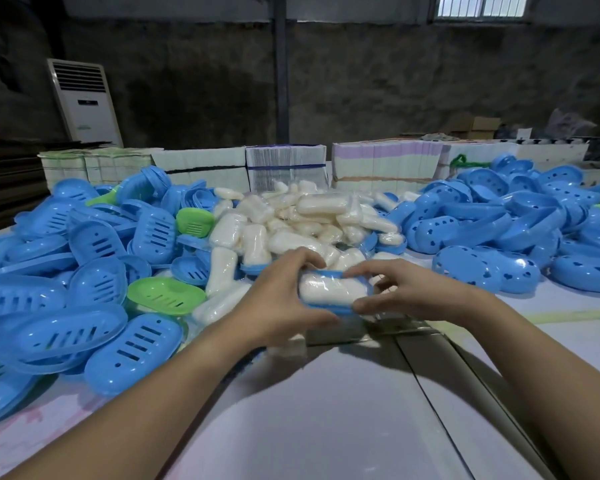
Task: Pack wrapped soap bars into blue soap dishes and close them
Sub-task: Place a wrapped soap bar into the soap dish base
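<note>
Both hands met over one blue soap dish (pixel 329 308) just above the near middle of the desk (pixel 326 410), with a wrapped soap bar (pixel 331 289) lying in it. The left hand (pixel 284 299) had its fingers curled round the dish's left end, thumb at the near rim, and the right hand (pixel 399 292) pinched the right end the same way, fingertips over the far rim. No lid was on it yet.

The bar looked firm and fairly light, but its clear film wrap was glossy and likely slippery, so holding the dish by its rim seemed safer than holding the soap. The dish was thin moulded plastic, stiff enough to snap shut yet probably flexing if squeezed in the middle; the two ends were the sound places to grip.

Room was tight on the far side: a heap of wrapped soap (pixel 302 220) rose directly behind the hands, slotted blue halves (pixel 94 271) with a few green dishes (pixel 165 296) crowded the left, and blue halves with heart-shaped holes (pixel 499 230) filled the right. The bare desk surface lay near the person and to the near right. Loose pieces at the edges of the heaps could probably slide if nudged.
</note>
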The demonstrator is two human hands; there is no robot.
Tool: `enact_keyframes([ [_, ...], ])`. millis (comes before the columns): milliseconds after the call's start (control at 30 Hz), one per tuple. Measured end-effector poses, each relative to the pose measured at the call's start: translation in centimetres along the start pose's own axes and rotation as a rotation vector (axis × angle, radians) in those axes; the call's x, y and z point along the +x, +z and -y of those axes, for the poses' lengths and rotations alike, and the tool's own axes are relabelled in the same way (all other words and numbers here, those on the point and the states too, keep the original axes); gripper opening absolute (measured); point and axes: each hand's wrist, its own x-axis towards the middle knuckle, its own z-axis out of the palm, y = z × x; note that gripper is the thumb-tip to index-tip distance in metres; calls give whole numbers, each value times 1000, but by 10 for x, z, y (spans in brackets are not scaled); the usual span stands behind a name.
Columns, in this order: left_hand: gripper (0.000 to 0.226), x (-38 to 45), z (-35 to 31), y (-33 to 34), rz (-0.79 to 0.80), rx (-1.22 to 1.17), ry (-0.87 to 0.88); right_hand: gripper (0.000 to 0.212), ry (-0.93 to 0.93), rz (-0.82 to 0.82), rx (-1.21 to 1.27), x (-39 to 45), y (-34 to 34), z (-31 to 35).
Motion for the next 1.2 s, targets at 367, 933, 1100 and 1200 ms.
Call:
enact_keyframes([
  [367, 89, 5, -1, -6, -254, -854, -113, 58, -280, -146, 553, -5, 6, 10],
  [933, 63, 1, -6, 0, -254, -1227, -260, 37, -225, -236, 445, -4, 16, 15],
  [1100, 72, 2, -12, -3, -210, -1492, -364, 55, 6, -671, -134, 2, -8, -8],
  [1200, 53, 2, -8, -6, -190, -1560, -370, 61, 454, -599, -610, 1, -24, -30],
])
